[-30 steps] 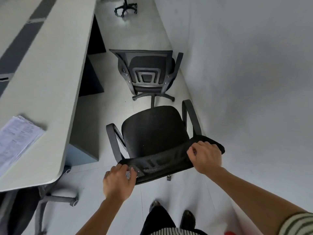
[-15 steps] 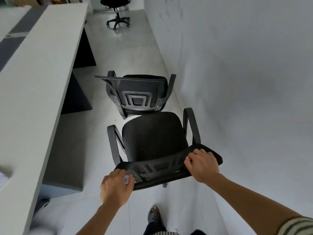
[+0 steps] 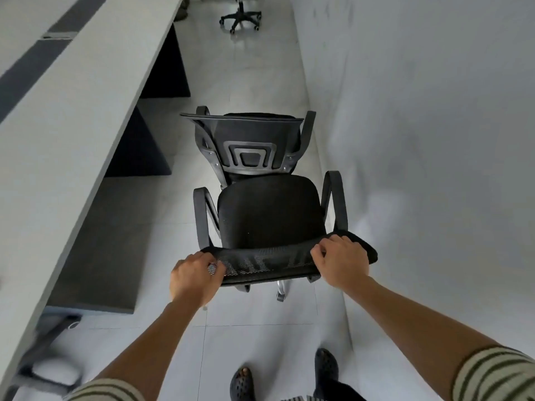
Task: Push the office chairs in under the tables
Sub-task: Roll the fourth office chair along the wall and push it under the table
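A black mesh office chair (image 3: 269,212) stands in the aisle right in front of me, its seat facing away. My left hand (image 3: 195,277) grips the left end of its backrest top, and my right hand (image 3: 340,260) grips the right end. Just beyond it stands a second black chair (image 3: 249,146), its back toward me, touching or nearly touching the first chair's seat front. The long grey table (image 3: 72,117) runs along the left, and both chairs stand outside it.
A white wall (image 3: 434,140) closes the aisle on the right. Dark panels (image 3: 139,151) stand under the table. A third chair's wheeled base (image 3: 240,20) is far ahead. Another chair base (image 3: 43,357) shows at the lower left. My feet (image 3: 283,377) are on the tiled floor.
I have walked forward along the aisle with the held chair, closing the gap to the second chair. The papers on the table have passed out of view. Both hands kept their grip.
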A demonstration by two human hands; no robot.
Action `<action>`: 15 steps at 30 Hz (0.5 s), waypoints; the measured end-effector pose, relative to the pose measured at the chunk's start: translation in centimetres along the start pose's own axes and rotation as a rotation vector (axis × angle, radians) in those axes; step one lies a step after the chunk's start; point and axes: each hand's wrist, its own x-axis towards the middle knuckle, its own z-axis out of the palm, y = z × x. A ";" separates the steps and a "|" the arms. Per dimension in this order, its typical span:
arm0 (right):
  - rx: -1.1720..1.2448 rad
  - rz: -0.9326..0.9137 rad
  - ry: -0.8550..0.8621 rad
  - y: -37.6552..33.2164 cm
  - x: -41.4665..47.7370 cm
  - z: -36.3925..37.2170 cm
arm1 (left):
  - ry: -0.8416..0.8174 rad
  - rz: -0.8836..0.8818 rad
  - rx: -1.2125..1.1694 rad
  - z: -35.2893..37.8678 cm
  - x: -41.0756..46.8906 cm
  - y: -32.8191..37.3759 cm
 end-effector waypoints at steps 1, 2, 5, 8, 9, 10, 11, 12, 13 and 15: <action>-0.001 -0.020 0.019 1.0 1.5 -0.1 | 0.001 -0.026 -0.012 0.2 0.5 1.3; 0.000 -0.041 0.042 2.1 3.0 -0.2 | 0.004 -0.048 -0.024 0.5 0.9 2.5; -0.018 -0.130 0.072 4.7 6.7 -0.2 | 0.012 -0.113 -0.047 1.3 0.9 5.8; -0.028 -0.251 0.098 5.6 9.1 0.0 | 0.018 -0.215 -0.069 1.7 -0.1 7.3; -0.012 -0.290 0.113 5.5 9.5 0.1 | 0.033 -0.244 -0.085 1.8 -0.7 7.4; 0.002 -0.323 0.125 5.4 9.8 0.2 | 0.054 -0.263 -0.098 1.9 -1.3 7.5; 0.015 -0.354 0.130 5.1 10.1 0.4 | 0.074 -0.279 -0.108 1.9 -2.0 7.5; 0.026 -0.381 0.135 4.8 10.4 0.6 | 0.086 -0.296 -0.115 2.1 -2.6 7.4; 0.040 -0.406 0.146 4.4 10.7 0.8 | 0.094 -0.319 -0.118 2.3 -3.1 7.3; 0.074 -0.450 0.163 3.6 11.9 1.0 | 0.097 -0.374 -0.122 2.7 -3.6 7.1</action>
